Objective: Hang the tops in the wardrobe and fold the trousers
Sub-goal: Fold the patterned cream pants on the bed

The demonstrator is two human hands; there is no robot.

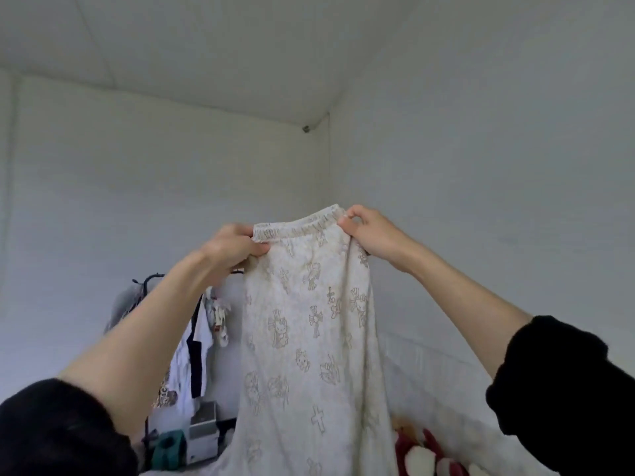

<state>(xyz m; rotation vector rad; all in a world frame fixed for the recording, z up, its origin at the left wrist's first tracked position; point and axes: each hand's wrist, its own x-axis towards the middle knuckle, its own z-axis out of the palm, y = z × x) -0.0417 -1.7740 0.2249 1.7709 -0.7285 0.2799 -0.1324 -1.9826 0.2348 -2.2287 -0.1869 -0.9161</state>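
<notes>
Item 1, far left, low: black sleeve pushed up the forearm; arm reaches up and fwd.

Item 2, behind that arm: black garment rail against the white wall, w/ hung tops – white and dark-navy pieces, a grey one at the rail's left end. Small pale items dangle beside them; blurred, poss. soft toys or clips.

Item 3, floor under the rail: green object next to a white-and-grey box. Neither can be identified further.

Item 4: left hand, raised, fingers clenched on the left end of the waistband, thumb pressed against the fabric.

Item 5, centre: cream trousers, elastic waistband uppermost, held in the air between both hands and hanging straight down out of frame. Print of crosses and cartoon-cat figures in tan outline. Waistband runs slightly higher at the right end.

Item 6: right hand, fingers pinched shut on the right end of the waistband, knuckles curled over the edge.

Item 7, lower right: red-and-white patterned blanket, partly behind the trousers.

Item 8, far right: second black sleeve, also pushed up.
</notes>
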